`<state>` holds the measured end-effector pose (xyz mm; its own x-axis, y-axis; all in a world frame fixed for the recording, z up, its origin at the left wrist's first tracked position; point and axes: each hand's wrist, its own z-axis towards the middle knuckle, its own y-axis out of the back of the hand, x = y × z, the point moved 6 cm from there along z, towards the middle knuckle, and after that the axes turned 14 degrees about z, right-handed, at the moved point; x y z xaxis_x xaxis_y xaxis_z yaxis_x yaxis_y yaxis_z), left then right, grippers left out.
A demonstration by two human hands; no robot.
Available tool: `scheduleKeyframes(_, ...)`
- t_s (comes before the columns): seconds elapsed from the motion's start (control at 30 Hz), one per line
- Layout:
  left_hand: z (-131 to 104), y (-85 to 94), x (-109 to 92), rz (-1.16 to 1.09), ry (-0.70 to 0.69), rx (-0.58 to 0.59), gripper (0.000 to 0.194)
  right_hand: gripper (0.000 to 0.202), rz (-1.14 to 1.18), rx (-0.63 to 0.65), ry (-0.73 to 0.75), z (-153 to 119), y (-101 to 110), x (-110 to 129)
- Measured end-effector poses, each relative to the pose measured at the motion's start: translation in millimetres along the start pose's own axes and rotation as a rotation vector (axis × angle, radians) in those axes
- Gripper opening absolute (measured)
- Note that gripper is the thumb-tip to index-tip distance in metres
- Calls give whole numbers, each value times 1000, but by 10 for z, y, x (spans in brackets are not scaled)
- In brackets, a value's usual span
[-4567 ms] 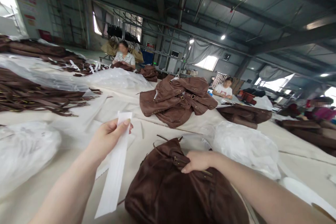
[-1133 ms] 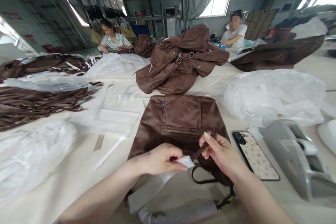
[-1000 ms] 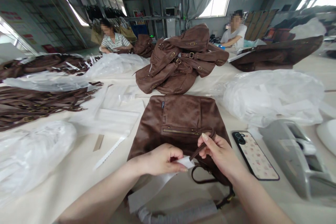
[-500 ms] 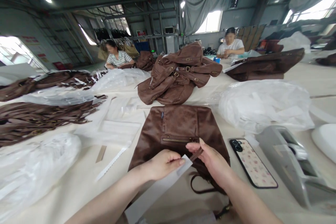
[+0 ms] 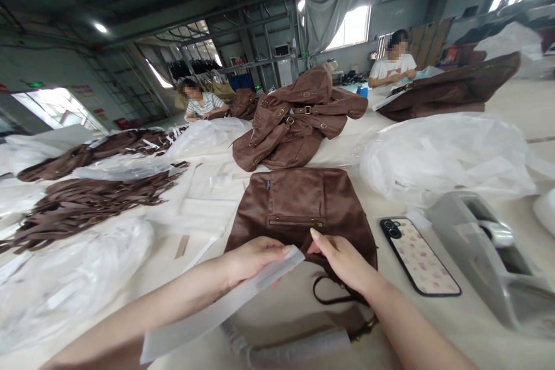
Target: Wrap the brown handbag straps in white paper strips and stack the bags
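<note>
A long white strip [image 5: 208, 311], like thin wrapping sheet, is pinched at its upper end by my left hand [image 5: 255, 259], and its tail hangs toward the lower left. Just to the right, my right hand [image 5: 344, 257] has its fingers closed on a narrow brown strap [image 5: 309, 244], close to the strip's end. Beneath both hands lies a brown leather bag [image 5: 297, 196] with a zipped front pocket. A thin dark loop [image 5: 318, 295] comes off its lower side. Nearer to me is a strap wrapped in white sheet [image 5: 303, 348], with a metal clasp at its right end.
A patterned phone [image 5: 420, 257] and a grey tape dispenser [image 5: 477, 248] stand at the right. Brown bags [image 5: 299, 121] are heaped behind. Brown straps [image 5: 87, 205] and clear plastic bags [image 5: 82, 277] cover the left. Two people sit across the table.
Both hands have shifted slightly left, and the white strip now lies flatter, its tail swung further left. The view has tilted a little.
</note>
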<state>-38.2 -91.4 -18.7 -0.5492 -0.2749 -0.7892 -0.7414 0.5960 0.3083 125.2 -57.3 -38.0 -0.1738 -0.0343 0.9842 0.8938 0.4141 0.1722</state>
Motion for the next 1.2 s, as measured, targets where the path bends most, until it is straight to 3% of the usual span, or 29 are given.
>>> scheduleKeyframes(0.1, -82, 45, 17, -14, 65, -7, 53, 47, -233, -140, 8, -7, 178, -5)
scheduleKeyframes(0.2, -76, 53, 73, 74, 102, -44, 57, 22, -227, -183, 137, 12, 229, 12)
scheduleKeyframes(0.33, -26, 33, 152, 210, 121, -130, 61, 41, -240, -42, 354, 46, 75, 19)
scheduleKeyframes(0.53, 23, 26, 195, 287, 130, -215, 63, 42, -300, 103, 425, 30, -139, -4)
scheduleKeyframes(0.63, 100, 41, 190, 276, 145, -238, 63, 36, -278, 24, 377, 50, -75, -26)
scheduleKeyframes(0.77, 259, 63, 148, 235, 162, -267, 62, 40, -224, -185, 164, 162, 151, -250)
scheduleKeyframes(0.93, 477, 84, 60, 230, 141, -265, 63, 48, -177, -152, 114, 273, 184, -463)
scheduleKeyframes(1.2, 801, 97, -33, 431, 89, -299, 61, 49, -150, -168, 96, 281, 182, -511)
